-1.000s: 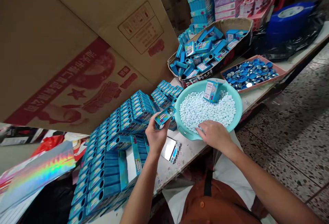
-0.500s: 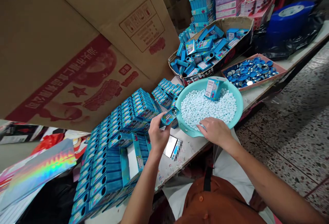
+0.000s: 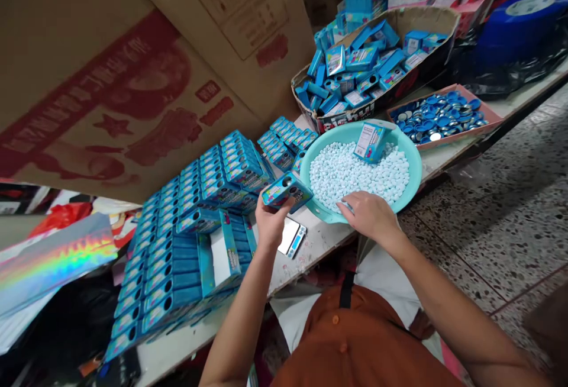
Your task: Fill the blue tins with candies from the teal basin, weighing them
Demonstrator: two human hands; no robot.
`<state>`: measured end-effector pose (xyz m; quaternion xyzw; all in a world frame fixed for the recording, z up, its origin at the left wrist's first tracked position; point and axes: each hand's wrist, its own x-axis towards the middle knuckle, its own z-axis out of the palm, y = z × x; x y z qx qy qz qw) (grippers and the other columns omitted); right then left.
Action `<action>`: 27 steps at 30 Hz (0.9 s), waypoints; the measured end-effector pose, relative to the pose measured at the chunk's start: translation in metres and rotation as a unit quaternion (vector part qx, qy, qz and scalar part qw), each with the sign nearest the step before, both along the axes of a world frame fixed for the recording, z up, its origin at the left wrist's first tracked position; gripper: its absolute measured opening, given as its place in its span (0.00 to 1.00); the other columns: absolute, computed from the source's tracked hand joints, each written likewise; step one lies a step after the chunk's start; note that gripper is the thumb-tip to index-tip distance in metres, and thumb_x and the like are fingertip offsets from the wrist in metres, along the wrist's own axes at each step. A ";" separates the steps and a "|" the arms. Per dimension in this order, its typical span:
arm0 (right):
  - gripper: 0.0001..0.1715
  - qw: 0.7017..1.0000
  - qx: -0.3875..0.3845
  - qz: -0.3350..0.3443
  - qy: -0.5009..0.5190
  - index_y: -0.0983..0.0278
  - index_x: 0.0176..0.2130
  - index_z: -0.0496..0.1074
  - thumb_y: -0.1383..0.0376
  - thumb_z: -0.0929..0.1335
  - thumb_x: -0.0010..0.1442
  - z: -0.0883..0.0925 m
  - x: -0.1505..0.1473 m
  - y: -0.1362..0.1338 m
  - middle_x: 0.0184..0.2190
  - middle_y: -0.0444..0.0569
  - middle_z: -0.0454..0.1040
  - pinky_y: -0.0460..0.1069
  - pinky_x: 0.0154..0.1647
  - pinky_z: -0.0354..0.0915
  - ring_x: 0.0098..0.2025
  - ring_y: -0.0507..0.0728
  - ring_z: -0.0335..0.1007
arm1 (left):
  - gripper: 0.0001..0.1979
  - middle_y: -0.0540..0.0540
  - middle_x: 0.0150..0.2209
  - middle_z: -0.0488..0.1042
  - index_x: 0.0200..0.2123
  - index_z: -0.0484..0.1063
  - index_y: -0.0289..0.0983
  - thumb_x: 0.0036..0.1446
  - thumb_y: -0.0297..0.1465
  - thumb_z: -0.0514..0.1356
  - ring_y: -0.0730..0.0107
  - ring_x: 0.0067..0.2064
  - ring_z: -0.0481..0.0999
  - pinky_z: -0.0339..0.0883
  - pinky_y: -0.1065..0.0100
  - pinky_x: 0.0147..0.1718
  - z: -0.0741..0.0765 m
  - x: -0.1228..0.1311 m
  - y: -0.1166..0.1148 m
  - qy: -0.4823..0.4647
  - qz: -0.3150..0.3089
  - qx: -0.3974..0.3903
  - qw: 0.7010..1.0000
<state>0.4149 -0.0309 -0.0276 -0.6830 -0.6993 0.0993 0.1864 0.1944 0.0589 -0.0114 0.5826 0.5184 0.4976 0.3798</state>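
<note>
The person's left hand [image 3: 271, 225] is closed around a small blue carton [image 3: 286, 192], fingers and thumb wrapped about its card sides, its round-holed end showing; it sits just above the rim of a wide turquoise plastic basin [image 3: 416, 177]; the right hand [image 3: 368, 216] lies over the basin's near edge, fingers curled down onto a heap of smooth, pale blue round candies [image 3: 357, 177], though whether they pinch any is impossible to say from here; a second carton [image 3: 371, 142], its white label showing, leans tilted in the candies near the far rim; left of the basin, blue cartons stand in tight rows, forming a block [image 3: 199, 215] with round holes along the ends; beyond it, loose cartons lie jumbled in a torn cardboard tray [image 3: 437, 20]; a shallow pink tray [image 3: 490, 116] holds blue-and-silver round lids [image 3: 439, 116]; a small flat metallic digital scale [image 3: 291, 238] lies on the scuffed white bench [image 3: 319, 251] just below the left hand; a big corrugated carton [image 3: 110, 97] printed in red leans overhead; a holographic sheet [image 3: 57, 257] shimmers to the left; a roll of blue tape [image 3: 521, 20] sits on black plastic sheeting [image 3: 501, 82]; the person's orange shirt [image 3: 355, 345] fills the bottom of the view, above speckled terrazzo [image 3: 488, 245].
</note>
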 end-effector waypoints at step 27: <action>0.19 0.998 0.039 -0.038 -0.022 0.62 0.36 0.78 0.57 0.61 0.65 -0.004 -0.002 0.003 0.35 0.50 0.79 0.49 0.30 0.52 0.36 0.57 0.71 | 0.42 0.38 0.59 0.65 0.61 0.57 0.42 0.44 0.38 0.71 0.60 0.59 0.68 0.62 0.61 0.59 -0.109 -0.118 -0.068 0.057 0.155 -0.011 0.986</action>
